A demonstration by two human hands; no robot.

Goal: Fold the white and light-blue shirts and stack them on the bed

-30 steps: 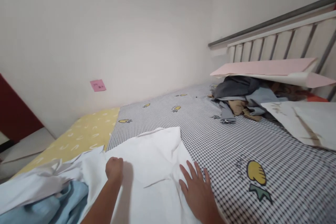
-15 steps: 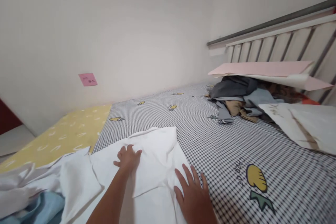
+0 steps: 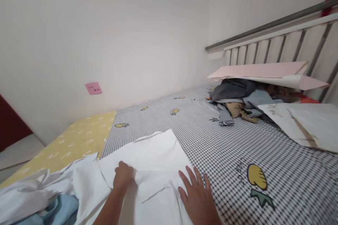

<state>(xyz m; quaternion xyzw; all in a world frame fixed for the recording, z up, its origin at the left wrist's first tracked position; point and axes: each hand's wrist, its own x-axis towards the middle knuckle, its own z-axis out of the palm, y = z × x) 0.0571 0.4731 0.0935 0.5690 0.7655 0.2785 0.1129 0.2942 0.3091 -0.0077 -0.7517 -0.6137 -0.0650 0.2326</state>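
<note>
I am logging the head view. The white cloth (image 3: pixel 155 147) is lying folded on the checked bed sheet (image 3: pixel 232 158). The left hand (image 3: pixel 123 176) is curling down onto it in a narrow grip; I cannot tell whether it is pinching a fold. The right hand (image 3: pixel 197 197) is spreading wide and flat at the cloth's right edge, holding nothing. Open sheet is running rightward past that hand. Light blue fabric (image 3: pixel 62 208) is bunching at lower left, beside a yellow patterned mat (image 3: pixel 79 137). Farther off, a clothing pile (image 3: pixel 232 100) is sitting under pink boards (image 3: pixel 258 71), near the metal bed rail (image 3: pixel 266 38).
</note>
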